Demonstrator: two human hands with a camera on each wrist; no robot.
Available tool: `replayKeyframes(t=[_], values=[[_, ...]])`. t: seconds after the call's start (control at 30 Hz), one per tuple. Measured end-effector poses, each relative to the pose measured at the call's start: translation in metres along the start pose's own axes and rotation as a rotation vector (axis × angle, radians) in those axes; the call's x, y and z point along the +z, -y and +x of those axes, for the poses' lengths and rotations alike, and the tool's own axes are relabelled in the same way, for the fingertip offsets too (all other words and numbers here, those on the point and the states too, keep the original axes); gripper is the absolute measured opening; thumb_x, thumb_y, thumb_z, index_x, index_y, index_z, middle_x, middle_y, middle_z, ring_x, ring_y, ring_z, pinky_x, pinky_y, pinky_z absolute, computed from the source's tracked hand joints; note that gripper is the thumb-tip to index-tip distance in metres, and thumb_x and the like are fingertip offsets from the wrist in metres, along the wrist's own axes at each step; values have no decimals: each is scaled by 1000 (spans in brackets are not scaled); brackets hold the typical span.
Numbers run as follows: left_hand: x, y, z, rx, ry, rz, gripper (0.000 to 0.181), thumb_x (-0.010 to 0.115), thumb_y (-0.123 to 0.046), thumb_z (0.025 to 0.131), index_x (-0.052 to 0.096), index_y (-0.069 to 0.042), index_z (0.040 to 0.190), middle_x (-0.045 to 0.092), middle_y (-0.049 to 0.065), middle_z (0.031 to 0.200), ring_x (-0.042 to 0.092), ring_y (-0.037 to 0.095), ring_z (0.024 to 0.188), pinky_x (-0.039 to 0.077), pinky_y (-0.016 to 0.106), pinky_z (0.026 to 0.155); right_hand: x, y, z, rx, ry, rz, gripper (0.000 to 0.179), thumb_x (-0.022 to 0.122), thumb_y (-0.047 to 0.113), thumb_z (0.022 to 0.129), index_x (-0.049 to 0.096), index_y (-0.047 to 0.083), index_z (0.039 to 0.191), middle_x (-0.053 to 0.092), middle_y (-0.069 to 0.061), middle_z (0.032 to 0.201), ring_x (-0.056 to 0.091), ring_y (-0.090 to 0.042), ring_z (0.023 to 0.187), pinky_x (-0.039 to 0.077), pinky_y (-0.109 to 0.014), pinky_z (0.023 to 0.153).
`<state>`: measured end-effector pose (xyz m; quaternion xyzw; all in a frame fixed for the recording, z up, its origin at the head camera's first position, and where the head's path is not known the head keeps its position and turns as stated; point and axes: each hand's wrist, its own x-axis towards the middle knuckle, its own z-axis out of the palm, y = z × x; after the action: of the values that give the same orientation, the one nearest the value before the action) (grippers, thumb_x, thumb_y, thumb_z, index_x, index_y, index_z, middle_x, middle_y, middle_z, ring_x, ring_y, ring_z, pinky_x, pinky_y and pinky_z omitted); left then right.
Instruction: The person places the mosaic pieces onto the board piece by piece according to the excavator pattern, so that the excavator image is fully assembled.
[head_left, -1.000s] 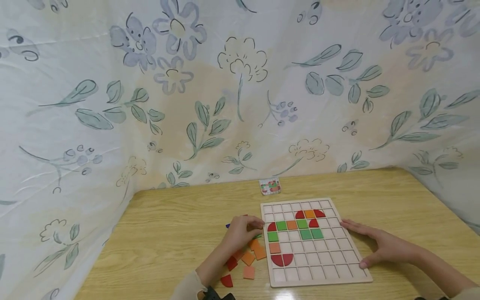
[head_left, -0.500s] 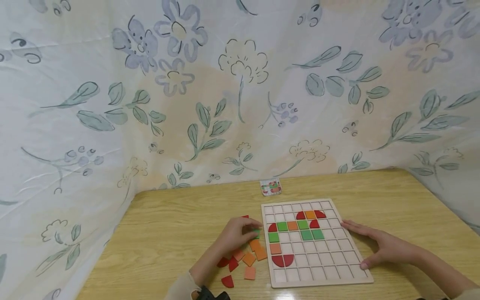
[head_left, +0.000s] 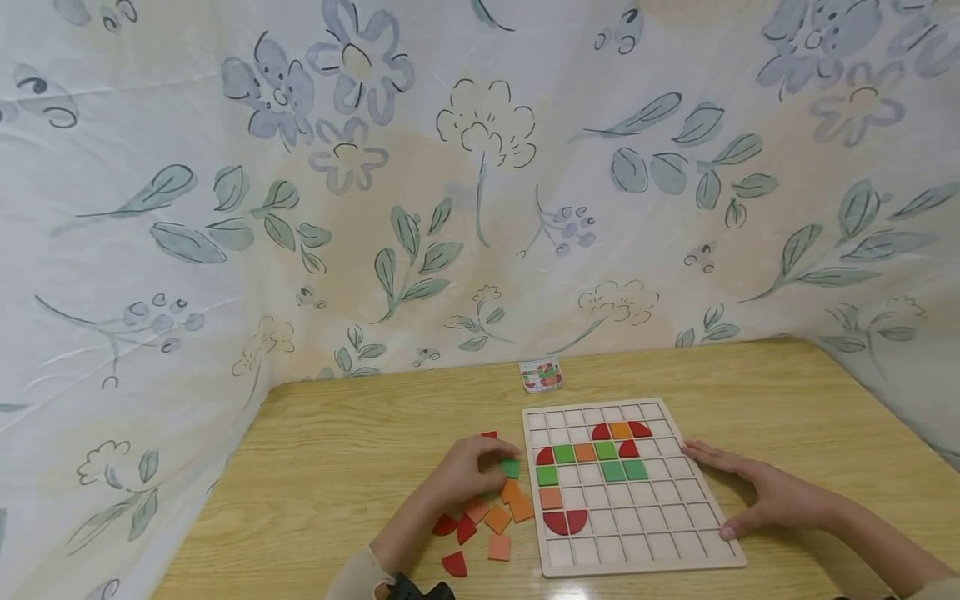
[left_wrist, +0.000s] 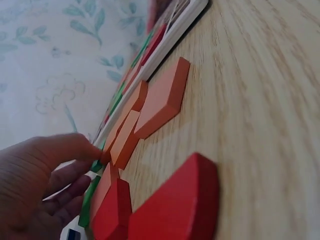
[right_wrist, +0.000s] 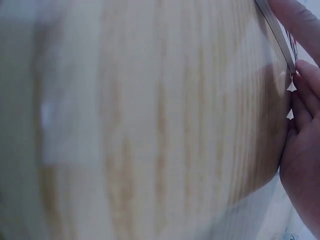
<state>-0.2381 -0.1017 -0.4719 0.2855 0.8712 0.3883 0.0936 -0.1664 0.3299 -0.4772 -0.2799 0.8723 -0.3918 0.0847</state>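
Note:
My left hand (head_left: 463, 473) is over the pile of loose tiles left of the board, thumb and index finger curled about a green square tile (head_left: 511, 468). In the left wrist view the thumb tip meets a green tile (left_wrist: 97, 166) beside the index fingertip; the fingers partly cover it. Another green tile (left_wrist: 88, 201) lies below the fingers. My right hand (head_left: 780, 493) rests along the right edge of the gridded wooden board (head_left: 637, 533), fingers fairly straight, thumb on its lower right. Red, green and orange tiles sit in the board's cells.
Orange tiles (head_left: 520, 505), a salmon square (head_left: 498, 547) and red quarter-round tiles (head_left: 454, 564) lie loose left of the board. A small pattern card (head_left: 541, 375) sits behind it on the wooden table (head_left: 345, 450). A floral cloth (head_left: 480, 208) hangs at the back.
My left hand has drawn back slightly leftward from the board's edge, leaving more of the green tile in sight. A blue piece seen earlier is now hidden. The right hand stays put.

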Motion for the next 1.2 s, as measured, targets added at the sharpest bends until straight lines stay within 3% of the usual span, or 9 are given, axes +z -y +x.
replayKeyframes(t=[0.17, 0.4, 0.57, 0.9, 1.2], values=[[1, 2, -3, -41, -11, -31, 30, 71, -14, 79, 69, -19, 109, 65, -10, 106, 52, 10, 101, 39, 36, 95, 0, 1, 0, 49, 8, 15, 91, 77, 33, 70, 29, 10, 145, 22, -9, 152, 9, 27, 121, 8, 5, 85], [1, 5, -5, -73, -78, -109, 31, 71, -13, 80, 67, -18, 110, 66, -7, 107, 58, 11, 101, 45, 32, 91, 0, 0, 1, -3, 0, 17, 91, 78, 27, 70, 30, 8, 144, 21, 11, 151, 10, 26, 123, 10, 5, 86], [-2, 4, -5, -96, -118, -142, 31, 72, -15, 79, 67, -19, 110, 65, -8, 107, 57, 13, 97, 47, 32, 86, 0, 0, 0, 6, -9, 14, 91, 79, 28, 69, 30, 9, 144, 22, 7, 152, 11, 25, 123, 10, 5, 86], [-5, -16, -4, -87, -109, -127, 28, 73, -20, 79, 69, -22, 106, 65, -11, 102, 56, 12, 94, 47, 29, 82, -1, 1, 0, 1, -20, -9, 92, 79, 30, 68, 31, 8, 144, 25, -8, 151, 11, 25, 123, 12, 5, 87], [12, -40, 10, -17, -72, -142, 26, 74, -13, 77, 71, -16, 103, 69, -8, 95, 57, 11, 88, 47, 23, 76, -1, 2, 0, 11, -18, -7, 93, 79, 30, 68, 31, 8, 144, 24, -11, 150, 11, 25, 123, 11, 5, 87]])
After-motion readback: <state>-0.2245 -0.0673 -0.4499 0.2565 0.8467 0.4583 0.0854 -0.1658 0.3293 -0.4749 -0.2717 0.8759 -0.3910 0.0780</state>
